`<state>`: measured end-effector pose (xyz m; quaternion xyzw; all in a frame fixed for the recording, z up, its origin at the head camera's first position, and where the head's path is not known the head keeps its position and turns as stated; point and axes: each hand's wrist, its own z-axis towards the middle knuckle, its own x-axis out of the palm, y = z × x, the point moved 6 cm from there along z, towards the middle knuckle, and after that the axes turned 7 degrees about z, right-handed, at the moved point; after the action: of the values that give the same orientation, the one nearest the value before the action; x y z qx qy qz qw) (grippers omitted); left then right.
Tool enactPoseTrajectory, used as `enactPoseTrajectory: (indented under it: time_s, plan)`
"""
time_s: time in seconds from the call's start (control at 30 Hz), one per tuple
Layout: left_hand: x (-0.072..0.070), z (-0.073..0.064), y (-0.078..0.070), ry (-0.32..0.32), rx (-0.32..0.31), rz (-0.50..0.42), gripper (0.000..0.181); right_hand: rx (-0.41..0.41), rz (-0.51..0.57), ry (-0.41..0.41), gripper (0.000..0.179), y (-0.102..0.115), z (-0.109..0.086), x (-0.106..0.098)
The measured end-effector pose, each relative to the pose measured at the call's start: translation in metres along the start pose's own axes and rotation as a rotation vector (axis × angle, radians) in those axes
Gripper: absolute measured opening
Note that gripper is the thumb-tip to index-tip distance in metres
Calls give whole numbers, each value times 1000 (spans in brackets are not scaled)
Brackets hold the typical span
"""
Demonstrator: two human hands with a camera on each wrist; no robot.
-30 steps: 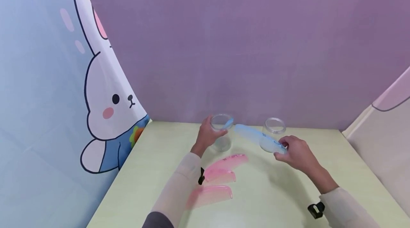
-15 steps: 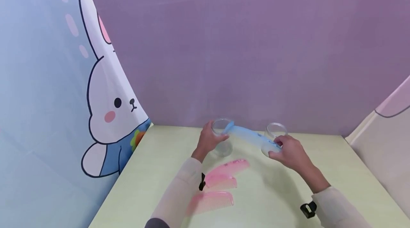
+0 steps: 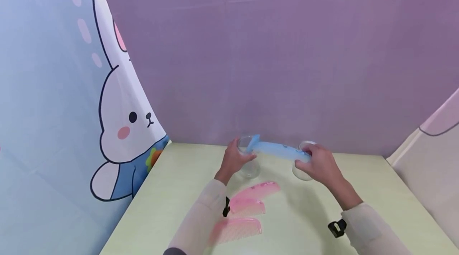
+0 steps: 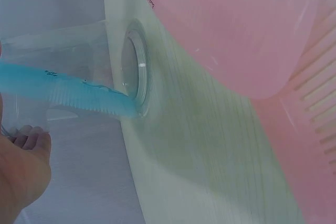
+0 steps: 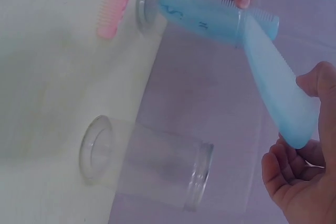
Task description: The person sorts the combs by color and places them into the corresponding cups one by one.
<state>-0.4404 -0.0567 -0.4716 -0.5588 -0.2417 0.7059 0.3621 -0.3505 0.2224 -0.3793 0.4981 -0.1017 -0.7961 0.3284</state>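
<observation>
My left hand [image 3: 234, 160] holds a clear plastic jar [image 3: 250, 170] near its rim, upright on the table. A blue comb [image 4: 68, 90] stands tilted inside that jar, its top showing above the rim. Between the thumb and fingers of my right hand [image 3: 321, 166] is a second blue comb [image 5: 278, 80], pinched at one end. Its other end reaches the mouth of the left jar, overlapping the standing comb in the right wrist view. Another clear jar [image 5: 152, 161] stands behind my right hand, with nothing visible inside.
Three pink combs lie on the pale table in front of the left jar: a curved one [image 3: 263, 189], a smaller one [image 3: 251, 207] and a straight one [image 3: 238, 229]. A purple cloth wall [image 3: 272, 67] rises along the table's back edge.
My right hand has moved left with the blue comb, bringing its far end to the left jar's mouth. The left hand keeps its hold on the jar.
</observation>
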Motion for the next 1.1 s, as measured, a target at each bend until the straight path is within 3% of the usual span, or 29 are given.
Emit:
enactPoseTrajectory:
  time_s: [0.3,0.63,0.9,1.1]
  plan:
    - [2,-1,1,-6,4,0,97,15,38,-47,32,18,12,-1]
    - [4,-1,1,4,-10,17,101,25,45,-43,44,43,33,7]
    - [3,8,-6,-20,52,24,94,54,129,-61,54,42,50,24]
    - [-3,11,-11,-8,49,42,92,47,197,-18,57,38,53,34]
